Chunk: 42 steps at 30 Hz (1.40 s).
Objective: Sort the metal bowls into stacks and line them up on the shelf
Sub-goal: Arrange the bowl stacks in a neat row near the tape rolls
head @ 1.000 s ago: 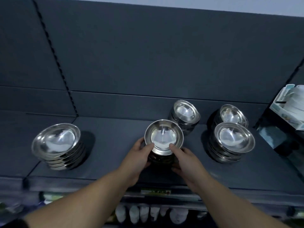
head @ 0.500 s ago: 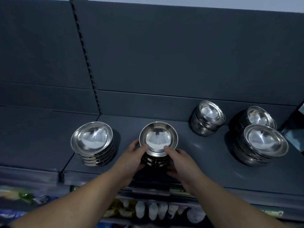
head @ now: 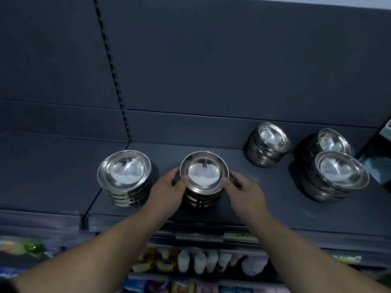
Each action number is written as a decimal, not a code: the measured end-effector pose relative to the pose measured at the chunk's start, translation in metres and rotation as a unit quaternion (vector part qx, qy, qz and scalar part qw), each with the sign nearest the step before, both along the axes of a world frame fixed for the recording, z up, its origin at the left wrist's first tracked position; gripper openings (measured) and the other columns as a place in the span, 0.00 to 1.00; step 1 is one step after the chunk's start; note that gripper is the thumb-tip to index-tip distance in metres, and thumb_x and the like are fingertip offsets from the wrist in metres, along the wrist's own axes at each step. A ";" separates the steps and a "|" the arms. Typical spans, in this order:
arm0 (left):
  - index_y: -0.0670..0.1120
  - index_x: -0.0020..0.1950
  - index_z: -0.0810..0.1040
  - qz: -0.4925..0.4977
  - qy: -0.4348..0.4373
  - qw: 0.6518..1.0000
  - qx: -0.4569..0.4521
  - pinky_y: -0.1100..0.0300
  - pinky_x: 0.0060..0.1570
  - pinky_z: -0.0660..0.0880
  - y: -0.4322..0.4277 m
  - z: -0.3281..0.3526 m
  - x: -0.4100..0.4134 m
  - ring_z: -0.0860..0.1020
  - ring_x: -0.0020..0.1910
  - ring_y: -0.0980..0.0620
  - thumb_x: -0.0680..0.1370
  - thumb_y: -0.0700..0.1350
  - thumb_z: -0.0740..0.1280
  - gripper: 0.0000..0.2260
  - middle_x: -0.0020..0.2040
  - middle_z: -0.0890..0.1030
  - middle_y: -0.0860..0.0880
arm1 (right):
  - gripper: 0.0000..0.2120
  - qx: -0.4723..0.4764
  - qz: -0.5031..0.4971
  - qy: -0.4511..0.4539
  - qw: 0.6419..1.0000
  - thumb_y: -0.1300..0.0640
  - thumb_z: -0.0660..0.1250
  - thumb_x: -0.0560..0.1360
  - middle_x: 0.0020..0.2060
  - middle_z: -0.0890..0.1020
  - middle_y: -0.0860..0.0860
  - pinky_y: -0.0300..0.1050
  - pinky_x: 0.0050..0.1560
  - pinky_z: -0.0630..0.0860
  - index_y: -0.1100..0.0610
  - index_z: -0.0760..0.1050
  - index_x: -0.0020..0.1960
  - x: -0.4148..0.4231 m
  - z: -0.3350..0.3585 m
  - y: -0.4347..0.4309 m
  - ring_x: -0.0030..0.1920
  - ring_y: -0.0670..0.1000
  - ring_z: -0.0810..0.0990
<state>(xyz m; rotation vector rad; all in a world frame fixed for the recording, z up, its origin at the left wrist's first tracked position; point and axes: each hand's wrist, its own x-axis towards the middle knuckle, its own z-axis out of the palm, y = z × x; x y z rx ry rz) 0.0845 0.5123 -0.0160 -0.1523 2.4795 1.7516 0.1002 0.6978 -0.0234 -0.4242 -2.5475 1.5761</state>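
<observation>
— Left hand and right hand: what have they got?
— Both clasp the middle stack of steel bowls, one from each side, fingers curled round its rim and walls, thumbs on the near edge.
— Where does it sit?
— On the dark shelf, towards the front, just beside a wider stack on its left.
— And to the right?
— Well apart: a small stack at the back wall, then a rear stack with a larger stack close in front; whether those two touch, I cannot tell. White bottles stand on a lower level.
</observation>
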 end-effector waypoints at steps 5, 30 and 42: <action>0.57 0.68 0.72 -0.035 0.002 0.999 -0.001 0.65 0.48 0.67 0.000 0.007 -0.002 0.74 0.50 0.62 0.81 0.52 0.60 0.15 0.57 0.77 0.58 | 0.12 0.011 -0.005 0.003 1.000 0.52 0.65 0.78 0.32 0.80 0.45 0.44 0.44 0.76 0.49 0.80 0.60 -0.005 0.005 -0.002 0.35 0.47 0.78; 0.53 0.63 0.77 -0.030 -0.002 0.999 0.018 0.67 0.44 0.68 0.001 0.012 -0.022 0.74 0.48 0.66 0.80 0.55 0.60 0.14 0.53 0.80 0.58 | 0.19 0.089 0.010 -0.074 0.993 0.53 0.60 0.76 0.38 0.83 0.64 0.58 0.46 0.81 0.69 0.77 0.40 -0.030 0.016 -0.004 0.37 0.63 0.80; 0.53 0.63 0.78 -0.022 -0.026 0.999 0.010 0.54 0.64 0.71 -0.004 -0.002 -0.024 0.78 0.58 0.53 0.81 0.55 0.59 0.15 0.57 0.81 0.54 | 0.23 0.070 0.017 -0.087 0.994 0.41 0.62 0.77 0.36 0.84 0.55 0.49 0.52 0.79 0.57 0.77 0.34 -0.022 0.009 0.001 0.45 0.56 0.83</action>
